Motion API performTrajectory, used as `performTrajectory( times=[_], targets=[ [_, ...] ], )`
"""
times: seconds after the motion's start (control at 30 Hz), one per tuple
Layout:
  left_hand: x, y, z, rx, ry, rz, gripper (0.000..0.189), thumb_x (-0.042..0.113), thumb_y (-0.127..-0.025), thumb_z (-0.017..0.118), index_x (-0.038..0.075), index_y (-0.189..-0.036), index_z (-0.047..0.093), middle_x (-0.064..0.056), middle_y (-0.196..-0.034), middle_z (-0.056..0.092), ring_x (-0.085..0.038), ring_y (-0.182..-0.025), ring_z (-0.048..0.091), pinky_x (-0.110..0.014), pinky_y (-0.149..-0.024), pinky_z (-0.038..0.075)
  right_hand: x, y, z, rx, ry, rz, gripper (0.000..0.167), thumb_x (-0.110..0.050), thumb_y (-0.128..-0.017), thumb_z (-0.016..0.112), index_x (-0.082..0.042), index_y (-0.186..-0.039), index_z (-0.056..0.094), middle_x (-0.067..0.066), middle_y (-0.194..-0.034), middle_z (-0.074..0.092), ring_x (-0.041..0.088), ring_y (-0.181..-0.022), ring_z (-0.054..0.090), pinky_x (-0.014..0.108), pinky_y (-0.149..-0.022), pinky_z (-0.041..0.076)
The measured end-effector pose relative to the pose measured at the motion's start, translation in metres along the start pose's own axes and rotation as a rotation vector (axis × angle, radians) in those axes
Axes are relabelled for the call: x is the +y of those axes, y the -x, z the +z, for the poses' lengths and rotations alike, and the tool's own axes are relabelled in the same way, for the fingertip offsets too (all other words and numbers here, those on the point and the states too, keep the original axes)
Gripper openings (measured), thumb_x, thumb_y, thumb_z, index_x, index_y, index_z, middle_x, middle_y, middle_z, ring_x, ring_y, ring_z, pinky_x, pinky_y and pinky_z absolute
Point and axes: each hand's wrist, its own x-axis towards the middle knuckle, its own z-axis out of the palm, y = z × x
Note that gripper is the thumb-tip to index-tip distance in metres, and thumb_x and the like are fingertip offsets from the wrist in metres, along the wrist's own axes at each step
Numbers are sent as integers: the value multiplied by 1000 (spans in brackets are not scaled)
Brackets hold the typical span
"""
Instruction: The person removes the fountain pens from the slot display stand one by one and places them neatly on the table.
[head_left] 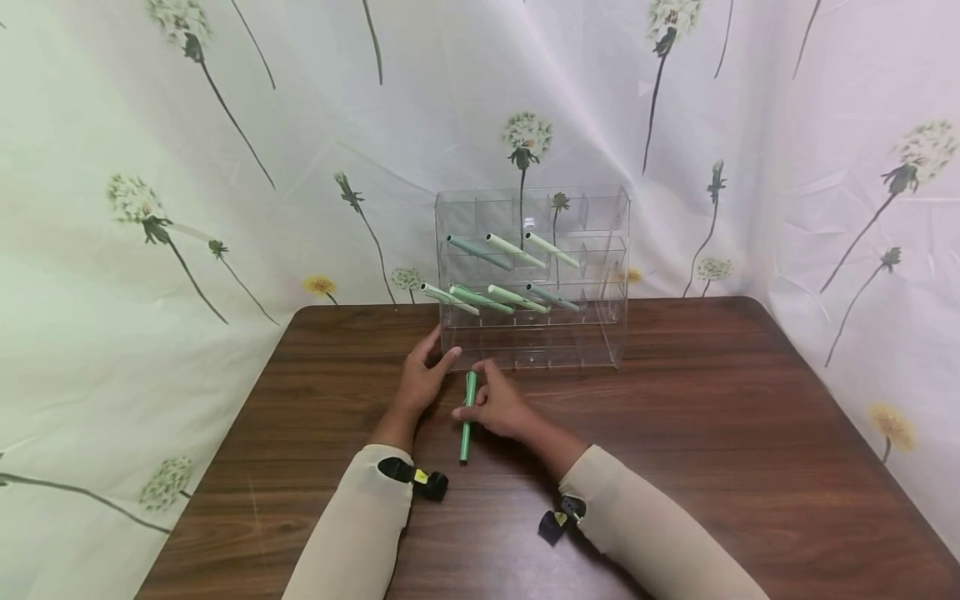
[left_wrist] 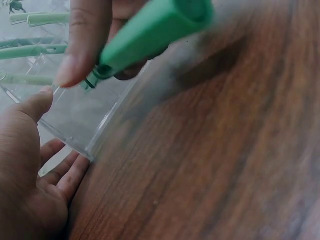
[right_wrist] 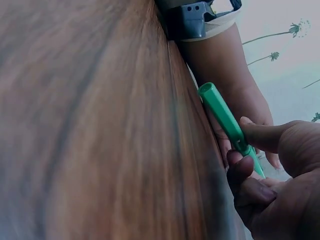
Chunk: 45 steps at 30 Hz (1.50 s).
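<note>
My right hand (head_left: 501, 406) pinches a green pen (head_left: 468, 425) between thumb and fingers, just above the table in front of the rack. The pen slants toward me, one end close to the rack. My left hand (head_left: 422, 379) is at the lower left corner of a clear plastic pen rack (head_left: 615, 337). Its thumb lies extended at the front edge, and its fingers (left_wrist: 75, 172) reach along the outer side, spread apart from the thumb. In the right wrist view the pen (right_wrist: 222, 112) crosses in front of the left hand.
Three pens (head_left: 517, 250) lie slanted in an upper tier of the rack, and several more (head_left: 480, 298) in the tier below. The rack stands at the back of a brown wooden table (head_left: 712, 433). Behind it hangs a flower-patterned curtain (head_left: 300, 125).
</note>
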Motion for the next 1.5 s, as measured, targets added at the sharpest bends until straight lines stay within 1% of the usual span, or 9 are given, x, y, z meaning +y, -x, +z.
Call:
performTrajectory(
  times=[0.1, 0.27, 0.5, 0.63, 0.8, 0.9, 1.1, 1.27, 1.5],
  targets=[
    [0, 0, 1, -1, 21, 5, 69, 32, -108, 73, 26, -170, 43, -18, -166, 51, -40, -152, 52, -61, -125, 41, 1, -1, 4, 2, 12, 10, 82, -19, -94, 89, -1, -156, 39, -1, -73, 55, 11, -58, 51, 25, -57, 42],
    [0, 0, 2, -4, 37, 19, 70, 26, -109, 72, 21, -171, 40, -24, -165, 51, -44, -151, 53, -62, -125, 40, 4, -2, 10, -6, 18, -4, 79, -18, -95, 88, -2, -155, 39, -1, -72, 53, 11, -58, 47, 25, -57, 39],
    [0, 0, 2, 8, 28, 28, 67, 30, -108, 74, 26, -168, 46, -21, -158, 57, -40, -148, 57, -58, -122, 43, 8, -7, 12, -28, 38, -24, 75, -23, -97, 87, -3, -154, 41, -4, -68, 55, 10, -57, 47, 24, -57, 40],
    [1, 1, 2, 17, 15, 27, 67, 31, -108, 74, 28, -168, 46, -21, -156, 58, -39, -147, 57, -57, -122, 44, 12, -10, 12, -39, 32, -36, 72, -24, -97, 87, -4, -150, 44, -4, -68, 56, 10, -55, 48, 24, -56, 41],
    [3, 2, 1, 12, -4, 5, 67, 33, -108, 73, 29, -169, 45, -20, -158, 56, -39, -149, 55, -59, -123, 43, 16, -13, 12, -68, 26, -31, 70, -25, -98, 87, -4, -150, 45, -4, -68, 58, 12, -49, 51, 26, -50, 45],
    [4, 2, 1, 8, -4, -6, 67, 34, -108, 73, 30, -169, 45, -18, -159, 56, -38, -150, 54, -58, -124, 43, 16, -14, 10, -84, 30, -26, 70, -25, -98, 86, -4, -150, 45, -3, -68, 58, 12, -48, 52, 27, -49, 46],
    [3, 1, 1, 7, -23, -10, 67, 35, -108, 73, 30, -169, 44, -17, -161, 55, -37, -151, 53, -58, -125, 42, 13, -15, 8, -105, 12, -16, 68, -21, -98, 86, -3, -149, 46, -3, -68, 58, 12, -48, 51, 26, -49, 44],
    [4, 1, 1, 7, -24, -8, 68, 35, -108, 73, 29, -169, 44, -17, -160, 56, -37, -150, 54, -58, -124, 43, 12, -15, 9, -97, 1, -5, 69, -19, -96, 87, 1, -150, 49, -2, -69, 59, 12, -47, 50, 26, -49, 43],
    [2, 0, 1, 6, 4, 2, 67, 34, -108, 73, 26, -168, 46, -20, -158, 57, -39, -148, 55, -58, -121, 45, 12, -16, 10, -76, 18, 1, 74, -18, -93, 90, 6, -151, 51, -2, -70, 60, 13, -46, 52, 27, -48, 44]
  ],
)
